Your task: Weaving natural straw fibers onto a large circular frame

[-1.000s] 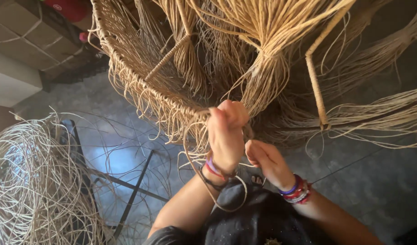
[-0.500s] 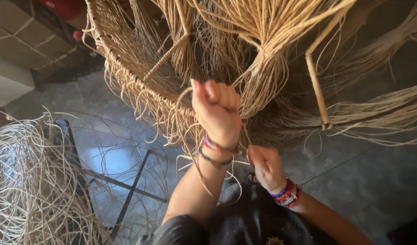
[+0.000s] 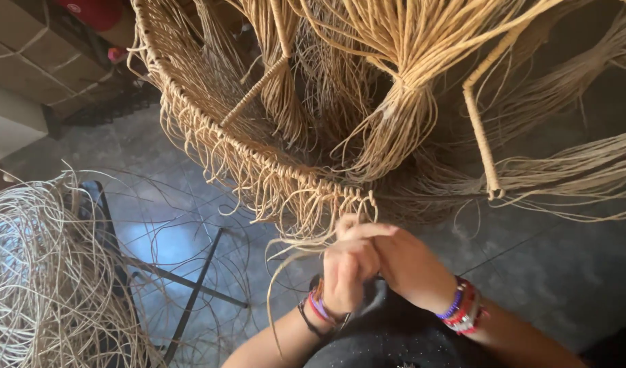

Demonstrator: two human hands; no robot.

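A half-woven rattan basket frame [image 3: 211, 129] hangs in front of me, its knotted rim trailing loose ends. My left hand [image 3: 347, 269] sits just below the rim's end, fingers closed around a pale rattan strand [image 3: 292, 255] that curves down to the left. My right hand [image 3: 408, 262] presses against the left one, fingers closed on the same strands near the rim. Both wrists wear coloured bracelets. Where the strand passes between the hands is hidden.
Tied bundles of rattan strands [image 3: 401, 116] hang inside the frame around wrapped spokes [image 3: 480, 129]. A loose coil of pale rattan [image 3: 47, 272] rests on a dark metal stand [image 3: 197, 293] at the left. Cardboard boxes [image 3: 34, 54] stand at the upper left on the grey floor.
My left hand has dropped from above the rim to below it, pulling the strand down. My right hand has risen to meet it.
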